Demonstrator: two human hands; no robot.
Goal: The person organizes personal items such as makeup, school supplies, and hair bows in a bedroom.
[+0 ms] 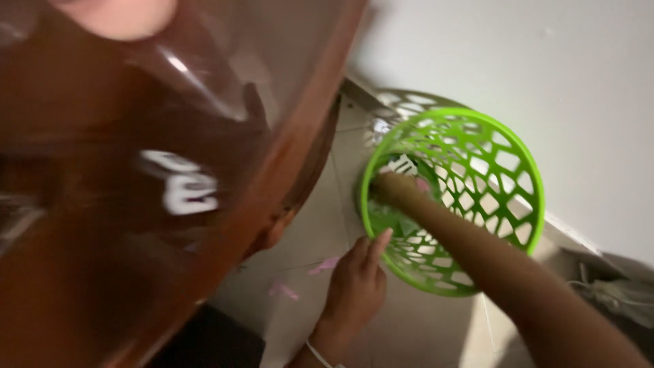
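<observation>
Brown translucent plastic [136,170], some curved container or lid with white lettering on it, fills the far left of the view; it is blurred and very close to the camera, well to the left of both hands, and what holds it cannot be told. Just right of its edge, a pale tiled floor [422,327] shows, with a few small pink scraps [323,264] lying beside the left hand [354,289].

That left hand, with a thin band at the wrist, rests with its fingers [377,244] stretched and together, tips touching the near rim of the green basket [528,184]. It grips nothing; it seems to press on the rim to steady the basket against the reaching arm. The basket is a round, bright green plastic one with open lattice walls, tipped so its mouth faces the camera, sitting on the floor close to a white wall [545,68].

Further right, the right arm comes in from the lower right corner and plunges into the basket. The right hand [395,187] is deep inside near the bottom, blurred, next to something pinkish; whether it is closed on anything or loose cannot be told. Beyond that arm, in the right corner, lie greyish cords [613,289].
</observation>
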